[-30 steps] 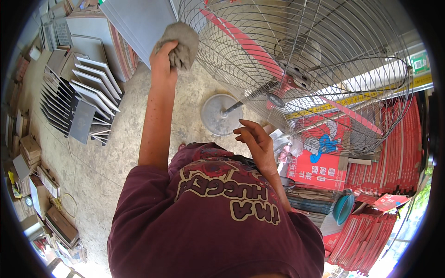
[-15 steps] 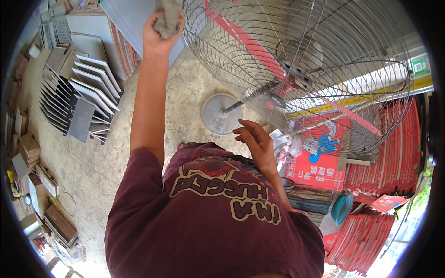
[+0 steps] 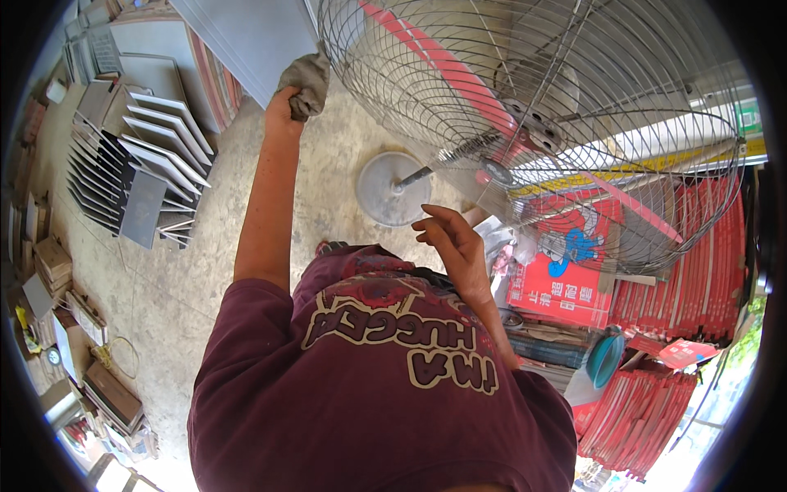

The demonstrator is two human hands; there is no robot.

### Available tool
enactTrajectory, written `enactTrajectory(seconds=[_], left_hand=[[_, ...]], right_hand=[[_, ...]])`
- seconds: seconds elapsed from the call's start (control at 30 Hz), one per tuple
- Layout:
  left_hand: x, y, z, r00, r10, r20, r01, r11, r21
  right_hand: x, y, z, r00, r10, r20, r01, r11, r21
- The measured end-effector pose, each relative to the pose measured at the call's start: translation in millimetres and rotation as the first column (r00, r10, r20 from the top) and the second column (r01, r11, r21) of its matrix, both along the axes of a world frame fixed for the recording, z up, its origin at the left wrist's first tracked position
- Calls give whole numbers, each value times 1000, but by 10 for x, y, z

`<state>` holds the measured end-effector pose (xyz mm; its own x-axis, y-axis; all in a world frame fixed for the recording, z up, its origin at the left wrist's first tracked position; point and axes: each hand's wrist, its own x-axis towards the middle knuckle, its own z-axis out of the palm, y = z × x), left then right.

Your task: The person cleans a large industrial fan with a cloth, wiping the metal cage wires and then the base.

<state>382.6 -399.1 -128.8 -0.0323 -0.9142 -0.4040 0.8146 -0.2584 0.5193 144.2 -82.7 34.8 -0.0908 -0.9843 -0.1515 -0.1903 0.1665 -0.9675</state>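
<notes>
My left hand (image 3: 284, 108) is closed around a crumpled grey rag (image 3: 308, 82), with the arm stretched out ahead. The rag is at the lower right edge of a large pale grey panel (image 3: 250, 37); whether they touch I cannot tell. Just right of the rag begins the wire cage of a big pedestal fan (image 3: 463, 82) with red blades. My right hand (image 3: 461, 252) hangs in front of my body, fingers loosely bent and apart, holding nothing. Below the fan, its round grey base (image 3: 385, 201) rests on the concrete floor.
To the left, a black slotted rack (image 3: 102, 184) holds several tile samples (image 3: 168, 135). Piles of red cartons (image 3: 697, 271) stand on the right beside a teal bowl (image 3: 605, 361). Flat boxes (image 3: 111, 394) line the far left.
My left hand has come nearer to me with the rag, down along the panel's edge. The right hand has barely moved. The view has shifted slightly.
</notes>
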Motion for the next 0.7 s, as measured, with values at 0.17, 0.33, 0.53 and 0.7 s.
enactTrajectory(seconds=[0.17, 0.33, 0.53, 0.7], left_hand=[[-158, 186, 220, 984, 1, 180, 26, 988, -150], [-250, 585, 948, 997, -5, 79, 27, 959, -283], [-186, 976, 1330, 938, -273, -212, 143, 864, -483], [-484, 1055, 931, 932, -309, -189, 224, 901, -370]], right_hand=[[33, -11, -2, 1000, -14, -6, 14, 1000, 15], [49, -3, -16, 1000, -24, 14, 24, 999, 24], [66, -6, -68, 999, -35, 18, 35, 999, 7], [141, -50, -91, 998, -62, 33, 63, 997, -40]])
